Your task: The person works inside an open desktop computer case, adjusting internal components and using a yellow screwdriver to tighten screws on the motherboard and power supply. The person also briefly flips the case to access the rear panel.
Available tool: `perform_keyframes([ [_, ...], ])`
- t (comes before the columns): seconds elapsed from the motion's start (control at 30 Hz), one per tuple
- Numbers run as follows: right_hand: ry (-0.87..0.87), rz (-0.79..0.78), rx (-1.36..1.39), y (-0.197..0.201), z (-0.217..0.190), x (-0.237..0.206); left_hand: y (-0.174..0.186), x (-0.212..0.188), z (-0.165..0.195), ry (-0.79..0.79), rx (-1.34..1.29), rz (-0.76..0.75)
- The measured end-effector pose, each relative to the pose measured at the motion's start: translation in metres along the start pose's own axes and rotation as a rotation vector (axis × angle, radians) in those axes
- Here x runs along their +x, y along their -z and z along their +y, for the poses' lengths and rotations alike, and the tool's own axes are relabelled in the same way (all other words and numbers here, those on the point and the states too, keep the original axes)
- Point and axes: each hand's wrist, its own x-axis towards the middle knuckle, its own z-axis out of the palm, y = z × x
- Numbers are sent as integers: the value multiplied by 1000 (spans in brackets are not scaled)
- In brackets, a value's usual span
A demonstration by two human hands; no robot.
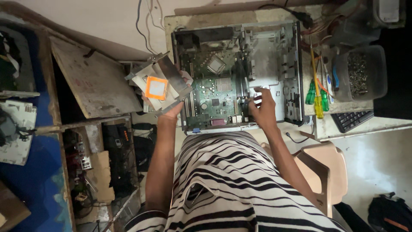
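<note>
Cluttered table (343,124) holds an open computer case (236,73). Past its left edge, the left hand (165,103) grips a grey metal heat sink (159,83) — orange square on it. The right hand (262,107) pinches the green board (216,94).

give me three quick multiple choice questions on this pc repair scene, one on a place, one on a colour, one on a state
1. Where do the screwdrivers lie? A) right of the open computer case B) left of it C) inside it
2. What colour frames the square on the metal heatsink part? A) blue B) orange C) green
3. How is that part? A) seated on the motherboard B) on the floor C) held up in the left hand

Answers: 1 A, they rest by the clear tub of screws. 2 B, an orange border shows. 3 C, lifted clear while the right hand touches the board.
</note>
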Motion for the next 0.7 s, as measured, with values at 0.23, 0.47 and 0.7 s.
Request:
perform_keyframes([
  [0.23, -18, -51, -22, 1, -2, 2, -10, -3, 6, 33, 85, -13],
  [0.47, 168, -34, -122, 16, -32, 10, 13, -4, 9, -41, 162, 90],
  [0.7, 595, -85, -140, 24, -101, 26, 41, 4, -25, 173, 443, 420],
])
